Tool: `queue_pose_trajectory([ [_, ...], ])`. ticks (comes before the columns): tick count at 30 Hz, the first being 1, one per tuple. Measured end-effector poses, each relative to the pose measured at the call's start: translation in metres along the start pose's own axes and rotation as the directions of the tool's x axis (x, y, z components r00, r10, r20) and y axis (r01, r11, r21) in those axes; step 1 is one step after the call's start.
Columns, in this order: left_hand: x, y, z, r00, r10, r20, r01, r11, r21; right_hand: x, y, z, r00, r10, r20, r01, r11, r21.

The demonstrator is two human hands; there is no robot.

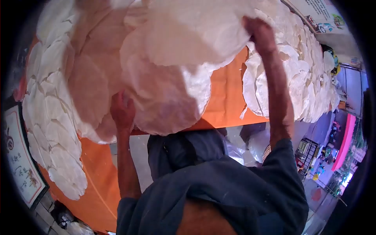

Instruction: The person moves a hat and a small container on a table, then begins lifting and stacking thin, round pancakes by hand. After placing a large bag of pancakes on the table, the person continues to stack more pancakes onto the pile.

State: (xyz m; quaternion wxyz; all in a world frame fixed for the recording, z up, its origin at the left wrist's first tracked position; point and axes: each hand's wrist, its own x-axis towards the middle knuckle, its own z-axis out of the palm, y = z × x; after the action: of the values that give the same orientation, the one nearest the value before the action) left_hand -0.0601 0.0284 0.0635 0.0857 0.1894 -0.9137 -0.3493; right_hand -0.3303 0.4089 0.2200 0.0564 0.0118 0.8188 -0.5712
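Observation:
Thin, round, pale sheets (168, 98) lie overlapping on an orange-covered table (223, 94). My right hand (260, 34) is closed at the right edge of a large sheet (196, 35), which spreads over the others at the top centre. Near the front edge, my left hand (123, 109) rests at the left rim of another round sheet, its fingers curled and partly in shadow. Whether that hand pinches the sheet's rim is too dark to make out.
More overlapping sheets (55, 121) run down the left side, and another pile (293, 78) is on the right. A framed sign (23, 156) stands at the far left. Shelves with goods (307, 154) and a pink strip (344, 143) are at the right.

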Motion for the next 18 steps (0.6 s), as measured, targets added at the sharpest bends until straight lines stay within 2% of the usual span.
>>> queue_pose_trajectory([
  [1,0.001,0.003,0.001,1.000,-0.019,-0.003,0.019,1.000,-0.003,0.004,0.040,0.000,0.998,0.054,-0.028,-0.053,0.998,0.041],
  [2,0.005,0.003,0.003,1.000,0.021,-0.005,-0.021,1.000,0.019,0.012,0.095,-0.003,0.995,0.100,-0.023,-0.095,0.981,0.166],
  [3,0.009,0.002,0.006,0.998,0.062,-0.001,-0.062,0.997,0.046,0.015,0.128,-0.007,0.972,0.231,-0.034,-0.231,0.973,-0.010],
  [4,0.014,0.001,0.007,0.995,0.101,0.002,-0.101,0.992,0.075,0.023,0.182,-0.011,0.976,0.214,-0.030,-0.212,0.976,0.058],
  [6,0.027,0.004,0.006,0.971,0.231,-0.054,-0.213,0.949,0.232,0.014,0.192,-0.010,0.961,0.235,-0.146,-0.270,0.910,-0.315],
  [7,0.030,0.004,0.006,0.954,0.292,-0.065,-0.259,0.915,0.308,0.012,0.197,-0.008,0.961,0.206,-0.183,-0.260,0.897,-0.357],
  [10,0.042,-0.012,0.014,0.994,0.086,-0.063,-0.063,0.953,0.297,-0.003,0.180,-0.004,0.957,0.096,-0.275,-0.217,0.863,-0.455],
  [12,0.048,-0.008,0.014,0.998,0.045,-0.050,-0.034,0.978,0.205,-0.015,0.158,-0.002,0.950,-0.018,-0.311,-0.141,0.865,-0.481],
  [13,0.047,-0.007,0.013,0.999,0.022,-0.039,-0.016,0.987,0.158,-0.011,0.178,-0.008,0.934,-0.088,-0.346,-0.097,0.870,-0.484],
  [14,0.048,-0.002,0.009,0.999,-0.051,0.018,0.049,0.991,0.127,-0.014,0.171,-0.015,0.952,0.121,-0.281,-0.175,0.969,-0.176],
  [16,0.049,0.012,0.000,0.973,-0.191,0.127,0.182,0.980,0.075,-0.016,0.156,-0.031,0.981,0.036,-0.193,-0.051,0.996,-0.074],
  [18,0.050,0.011,-0.010,0.966,-0.166,0.199,0.187,0.979,-0.087,-0.019,0.100,-0.032,0.985,-0.036,-0.170,0.041,0.999,0.025],
])
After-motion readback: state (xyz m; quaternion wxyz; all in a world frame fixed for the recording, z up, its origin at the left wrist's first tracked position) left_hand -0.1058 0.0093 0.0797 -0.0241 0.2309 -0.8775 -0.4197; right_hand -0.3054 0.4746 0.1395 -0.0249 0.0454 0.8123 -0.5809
